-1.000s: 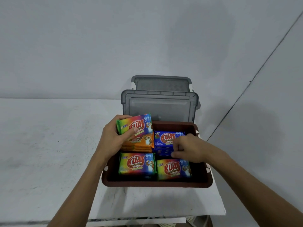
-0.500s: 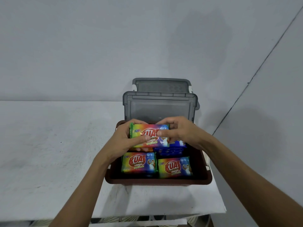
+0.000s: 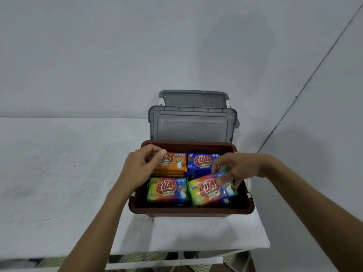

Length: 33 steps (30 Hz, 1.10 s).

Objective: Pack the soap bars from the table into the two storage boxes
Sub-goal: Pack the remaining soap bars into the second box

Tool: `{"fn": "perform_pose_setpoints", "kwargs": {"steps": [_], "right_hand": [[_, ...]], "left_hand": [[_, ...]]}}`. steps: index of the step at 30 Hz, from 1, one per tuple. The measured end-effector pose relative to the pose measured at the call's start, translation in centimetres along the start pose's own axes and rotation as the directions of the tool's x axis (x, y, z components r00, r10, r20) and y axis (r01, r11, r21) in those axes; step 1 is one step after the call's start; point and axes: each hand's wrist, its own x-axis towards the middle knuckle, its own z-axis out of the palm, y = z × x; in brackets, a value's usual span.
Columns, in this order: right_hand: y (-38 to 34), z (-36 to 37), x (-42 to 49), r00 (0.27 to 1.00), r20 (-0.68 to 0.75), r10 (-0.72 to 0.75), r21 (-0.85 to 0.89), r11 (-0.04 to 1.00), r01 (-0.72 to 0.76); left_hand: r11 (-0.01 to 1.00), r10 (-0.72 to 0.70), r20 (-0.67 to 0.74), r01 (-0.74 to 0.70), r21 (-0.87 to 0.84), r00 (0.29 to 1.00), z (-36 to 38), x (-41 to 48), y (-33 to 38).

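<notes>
brown box [image 3: 191, 210] at the table's [image 3: 59, 173] near-right corner looks nearly full: orange [image 3: 174, 161], blue [image 3: 200, 161] & rainbow [image 3: 167, 189] stacks in. r hand [image 3: 238, 167] pinches a tilted rainbow bar [image 3: 208, 190] over the near-right stack, not yet flat. l hand [image 3: 137, 169] loosely curled over the orange stack, holding nothing afaict. no other loose bar in view, so prob the last one. grey box [image 3: 192, 124] behind: contents hidden.

Two bare forearms come in, the left from the bottom edge and the right from the lower right corner, both angling toward frame centre. Left hand [image 3: 140, 167] sits left of centre, back to camera, fingers loosely curled, thumb out to the right, gripping nothing. Right hand [image 3: 238, 167] sits right of centre, palm down, thumb and fingertips pinching the upper right end of a tilted soap bar [image 3: 206, 191]. Hands apart.
</notes>
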Motion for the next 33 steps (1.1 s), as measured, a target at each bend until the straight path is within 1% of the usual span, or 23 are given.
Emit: {"fn": "perform_pose_setpoints", "kwargs": {"steps": [2,4,7,9,12,16,17,19,21,22,23,24,25,27,28,29,30,32,33], "right_hand": [[-0.2,0.5,0.4,0.999,-0.003,0.045,-0.081,0.996,-0.045],[-0.3,1.1,0.9,0.997,-0.043,0.068,-0.222,0.972,-0.076],[-0.1,2.2,1.9,0.991,-0.093,0.095,-0.453,0.882,-0.127],[0.0,2.8,2.4,0.983,-0.145,0.110,-0.542,0.823,-0.172],[0.0,3.2,2.5,0.976,-0.201,0.084,-0.598,0.779,-0.190],[0.1,2.7,2.5,0.984,-0.169,0.059,-0.606,0.781,-0.150],[0.1,2.4,2.4,0.984,-0.171,0.038,-0.592,0.795,-0.134],[0.1,1.5,1.9,0.973,-0.228,-0.031,-0.515,0.852,-0.094],[-0.3,0.1,1.1,0.939,-0.323,-0.118,-0.418,0.908,-0.030],[-0.4,-0.7,0.7,0.908,-0.387,-0.162,-0.376,0.927,0.005],[-0.4,-1.4,0.5,0.864,-0.463,-0.195,-0.330,0.943,0.036],[-0.3,-2.2,0.5,0.804,-0.556,-0.211,-0.270,0.961,0.065],[0.1,-3.0,0.8,0.722,-0.660,-0.209,-0.200,0.975,0.099],[1.3,-4.6,1.7,0.537,-0.834,-0.126,-0.052,0.987,0.150],[1.8,-5.3,2.1,0.464,-0.884,-0.055,0.024,0.987,0.162],[2.3,-5.9,2.6,0.425,-0.905,0.023,0.100,0.982,0.160],[2.6,-6.3,3.1,0.425,-0.900,0.101,0.179,0.972,0.149],[2.9,-6.6,4.1,0.489,-0.846,0.213,0.304,0.946,0.112],[2.9,-6.5,4.5,0.512,-0.826,0.234,0.329,0.939,0.101]], "left_hand": [[1.000,0.012,-0.040,-0.011,0.027,0.999,0.3,-0.2,0.0],[0.999,0.020,-0.056,-0.018,0.041,0.998,0.5,-0.4,0.0],[0.999,0.032,-0.074,-0.029,0.042,0.997,0.6,-0.6,-0.1],[0.999,0.032,-0.085,-0.029,0.038,0.996,0.6,-0.6,-0.2],[0.999,0.027,-0.095,-0.024,0.035,0.995,0.8,-0.6,-0.4],[0.999,0.020,-0.091,-0.017,0.031,0.996,0.8,-0.6,-0.4],[1.000,0.019,-0.091,-0.017,0.018,0.996,0.7,-0.6,-0.3],[0.999,0.026,-0.106,-0.029,-0.030,0.994,0.6,-0.4,-0.4],[0.993,0.011,-0.146,-0.028,-0.115,0.989,0.5,0.0,-0.5],[0.989,-0.006,-0.175,-0.020,-0.146,0.985,0.4,0.4,-0.5],[0.989,-0.021,-0.211,-0.011,-0.148,0.977,0.4,0.8,-0.4],[0.993,-0.033,-0.256,0.002,-0.121,0.966,0.3,1.3,-0.3],[0.997,-0.046,-0.300,0.023,-0.077,0.953,0.2,1.8,-0.2],[0.995,-0.092,-0.369,0.096,-0.006,0.925,-0.1,3.1,0.0],[0.989,-0.129,-0.385,0.148,0.020,0.914,-0.2,3.9,0.2],[0.977,-0.175,-0.379,0.206,0.044,0.909,-0.3,4.7,0.3],[0.960,-0.232,-0.351,0.271,0.068,0.907,-0.4,5.6,0.5],[0.920,-0.352,-0.242,0.382,0.089,0.904,-0.6,7.0,0.9],[0.904,-0.405,-0.165,0.421,0.074,0.899,-0.7,7.6,1.3]]}}
